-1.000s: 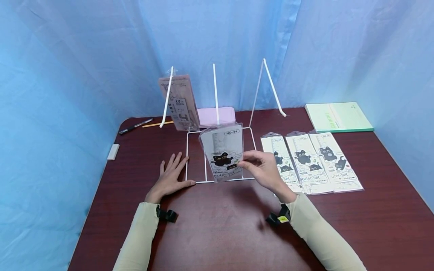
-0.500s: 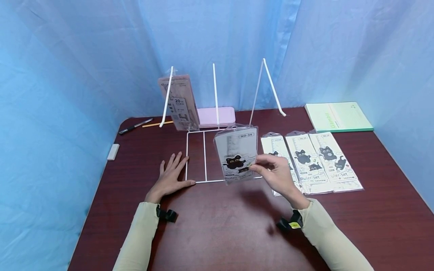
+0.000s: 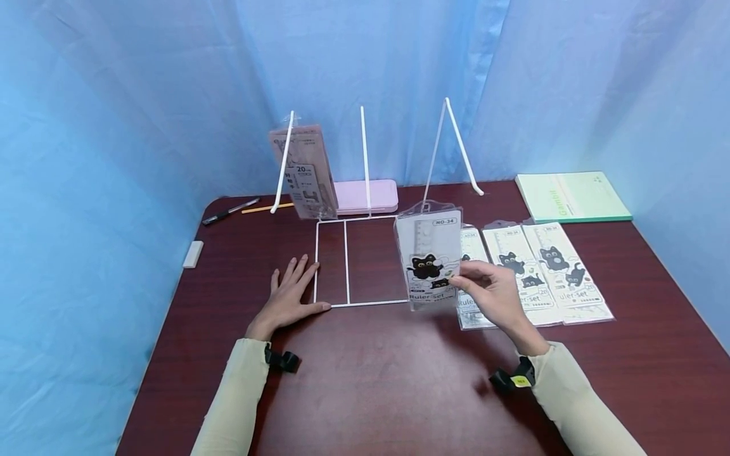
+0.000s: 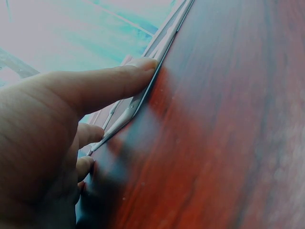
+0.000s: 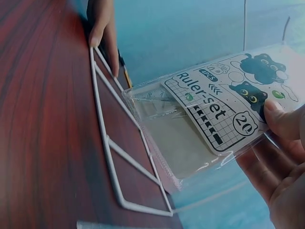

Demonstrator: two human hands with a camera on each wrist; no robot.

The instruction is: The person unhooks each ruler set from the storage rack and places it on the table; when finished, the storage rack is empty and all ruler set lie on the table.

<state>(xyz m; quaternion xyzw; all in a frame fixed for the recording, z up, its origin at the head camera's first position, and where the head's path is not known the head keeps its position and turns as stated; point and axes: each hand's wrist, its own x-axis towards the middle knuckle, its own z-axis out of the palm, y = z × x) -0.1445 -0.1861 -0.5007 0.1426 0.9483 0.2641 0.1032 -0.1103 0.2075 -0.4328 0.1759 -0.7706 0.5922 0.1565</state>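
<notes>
My right hand (image 3: 493, 294) pinches the right edge of a clear-packaged ruler set (image 3: 429, 253) with black cats on its card, thumb in front. The pack is held upright above the right part of a white wire rack's base (image 3: 365, 304); the right wrist view shows the ruler set (image 5: 214, 100) apart from the base. My left hand (image 3: 288, 294) lies spread on the table at the rack's left front corner, and in the left wrist view its thumb (image 4: 119, 81) rests on the wire. Pink ruler packs (image 3: 305, 174) hang from the rack's left prong.
Several more ruler sets (image 3: 561, 272) lie side by side at the right. Behind them is a green notebook (image 3: 573, 196). A pink case (image 3: 365, 196) lies behind the rack. At the left are a pen (image 3: 230, 211), a yellow pencil (image 3: 267, 208) and a white eraser (image 3: 192, 254).
My right hand has moved to the right with the ruler set, from the middle of the rack to its right side. The left hand has stayed in place.
</notes>
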